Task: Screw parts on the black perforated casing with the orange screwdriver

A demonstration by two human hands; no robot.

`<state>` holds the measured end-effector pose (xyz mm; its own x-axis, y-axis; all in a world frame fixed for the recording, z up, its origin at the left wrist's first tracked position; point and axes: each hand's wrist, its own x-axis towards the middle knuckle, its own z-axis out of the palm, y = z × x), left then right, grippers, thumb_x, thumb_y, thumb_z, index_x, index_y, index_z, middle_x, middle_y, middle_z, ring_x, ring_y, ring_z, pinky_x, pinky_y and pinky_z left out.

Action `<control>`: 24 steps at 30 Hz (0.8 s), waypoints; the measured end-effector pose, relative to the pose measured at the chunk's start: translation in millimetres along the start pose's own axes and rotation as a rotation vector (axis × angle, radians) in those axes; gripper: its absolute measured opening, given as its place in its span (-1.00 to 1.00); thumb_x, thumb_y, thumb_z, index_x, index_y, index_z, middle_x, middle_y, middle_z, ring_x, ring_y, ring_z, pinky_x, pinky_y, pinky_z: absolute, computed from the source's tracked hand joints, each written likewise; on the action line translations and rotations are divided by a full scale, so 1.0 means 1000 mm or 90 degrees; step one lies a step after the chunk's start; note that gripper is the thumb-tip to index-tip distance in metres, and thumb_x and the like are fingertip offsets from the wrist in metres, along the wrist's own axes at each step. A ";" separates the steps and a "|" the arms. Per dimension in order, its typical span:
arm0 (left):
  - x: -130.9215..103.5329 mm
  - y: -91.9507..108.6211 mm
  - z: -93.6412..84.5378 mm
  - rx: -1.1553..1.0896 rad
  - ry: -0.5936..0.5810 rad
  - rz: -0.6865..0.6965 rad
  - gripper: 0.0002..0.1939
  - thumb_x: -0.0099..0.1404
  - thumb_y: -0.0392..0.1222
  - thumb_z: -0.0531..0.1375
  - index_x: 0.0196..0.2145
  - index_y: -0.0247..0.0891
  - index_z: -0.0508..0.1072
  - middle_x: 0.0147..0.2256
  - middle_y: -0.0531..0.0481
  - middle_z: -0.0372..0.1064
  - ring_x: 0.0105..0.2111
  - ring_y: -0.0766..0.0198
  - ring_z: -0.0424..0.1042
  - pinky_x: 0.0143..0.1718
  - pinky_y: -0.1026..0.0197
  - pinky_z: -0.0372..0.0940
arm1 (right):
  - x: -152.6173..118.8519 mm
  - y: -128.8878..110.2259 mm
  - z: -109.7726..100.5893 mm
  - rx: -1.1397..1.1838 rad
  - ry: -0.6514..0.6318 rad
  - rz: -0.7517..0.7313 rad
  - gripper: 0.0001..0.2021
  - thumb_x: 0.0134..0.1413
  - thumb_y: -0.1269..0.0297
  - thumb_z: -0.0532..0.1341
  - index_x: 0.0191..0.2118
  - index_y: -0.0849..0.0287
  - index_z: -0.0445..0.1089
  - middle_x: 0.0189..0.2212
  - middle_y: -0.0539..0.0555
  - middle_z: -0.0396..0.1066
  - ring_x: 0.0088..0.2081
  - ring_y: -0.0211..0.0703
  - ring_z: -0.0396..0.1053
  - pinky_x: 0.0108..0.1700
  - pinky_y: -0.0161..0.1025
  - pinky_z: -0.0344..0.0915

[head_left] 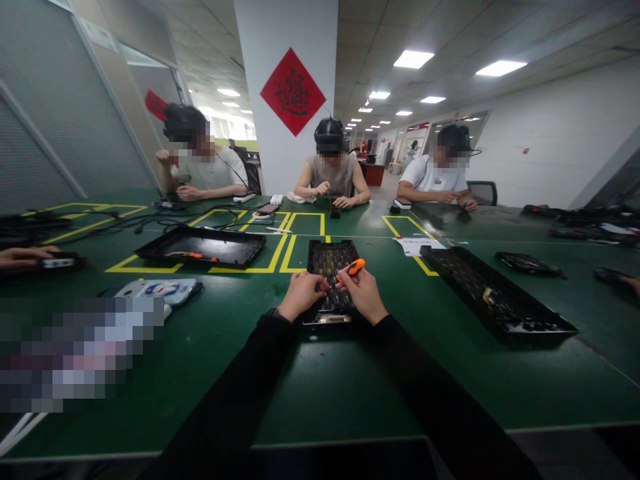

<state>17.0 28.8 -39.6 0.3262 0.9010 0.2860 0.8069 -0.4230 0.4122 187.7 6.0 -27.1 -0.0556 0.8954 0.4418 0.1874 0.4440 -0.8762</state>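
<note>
In front of me on the green table lies a black plastic housing with rows of small light marks and a silvery strip at its near end. My right hand is closed around a screwdriver with an orange-and-black handle, held like a pen over the housing. The handle points up and away to the right; its tip cannot be made out. My left hand rests at the housing's left side, thumb and fingertips pinched together above it. Whatever sits between those fingertips is too small to tell.
A black tray with orange items lies to the left, a longer black tray to the right. A phone is at left. Opposite sit three people wearing headgear; other people's hands show at both sides. Cables cross the far left.
</note>
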 end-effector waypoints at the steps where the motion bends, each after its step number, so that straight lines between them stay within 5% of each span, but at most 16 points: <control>1: 0.000 0.000 0.000 -0.001 0.002 0.002 -0.85 0.04 -0.24 0.23 -0.36 -0.16 0.51 -0.36 0.02 0.48 -0.21 0.13 0.35 0.00 0.03 0.03 | 0.000 0.000 0.000 0.010 -0.003 0.006 -0.68 0.01 0.02 0.14 -0.31 0.23 0.30 -0.42 0.11 0.44 -0.45 -0.14 0.48 -0.38 -0.24 0.43; 14: 0.002 -0.003 0.000 -0.068 0.022 0.003 -0.79 -0.01 -0.33 0.22 -0.35 -0.19 0.50 -0.43 0.02 0.49 -0.28 0.17 0.40 -0.04 0.06 0.09 | 0.003 0.008 0.001 0.125 -0.027 0.077 -0.70 -0.02 0.07 0.19 -0.29 0.24 0.27 -0.43 0.09 0.46 -0.45 -0.22 0.47 -0.37 -0.27 0.45; 24: 0.002 -0.008 0.002 -0.189 0.046 0.032 -0.69 -0.02 -0.32 0.27 -0.25 -0.20 0.47 -0.37 0.03 0.49 -0.27 0.21 0.43 -0.12 0.16 0.20 | 0.006 0.006 0.001 0.214 0.062 0.097 -0.72 -0.03 0.10 0.22 -0.32 0.21 0.25 -0.49 0.03 0.44 -0.54 -0.27 0.44 -0.42 -0.30 0.44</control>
<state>12.0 33.9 -44.4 0.3171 0.8735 0.3694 0.6081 -0.4861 0.6276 187.9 13.6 -29.6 0.0448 0.9517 0.3037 -0.1472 0.3069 -0.9403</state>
